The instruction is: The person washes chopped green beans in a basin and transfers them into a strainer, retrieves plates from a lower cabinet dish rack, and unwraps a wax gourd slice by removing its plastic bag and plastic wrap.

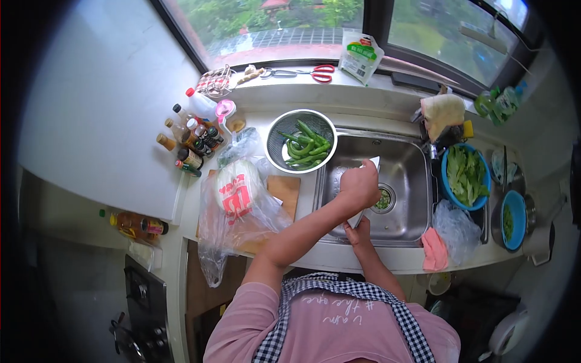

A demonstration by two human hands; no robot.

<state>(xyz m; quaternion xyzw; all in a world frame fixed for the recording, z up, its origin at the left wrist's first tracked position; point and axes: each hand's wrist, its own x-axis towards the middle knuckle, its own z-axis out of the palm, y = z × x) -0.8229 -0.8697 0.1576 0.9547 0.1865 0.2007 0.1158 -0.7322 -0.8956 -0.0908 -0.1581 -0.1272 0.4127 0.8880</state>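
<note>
Over the left part of the steel sink (pixel 417 227), my left hand (pixel 359 183) is closed around a flat white thing (pixel 357 219) with straight edges. One pointed corner of it shows beyond my knuckles, and another part shows below my wrist. Most of it is hidden, so its kind cannot be made out. My right hand (pixel 358 232) grips its near end, close to the sink's front rim. Green scraps (pixel 383 198) lie in the drain basket beside my left hand. Behind the sink's left corner, a white-rimmed colander (pixel 271 148) holds several green peppers (pixel 307 145).
Left of the sink, a plastic bag with red print (pixel 236 193) lies on a wooden board (pixel 283 192). Sauce bottles (pixel 187 136) stand behind. Right are a blue basin (pixel 446 178) of leafy greens, a clear bag (pixel 457 230), a pink cloth (pixel 434 249) and another blue bowl (pixel 514 221).
</note>
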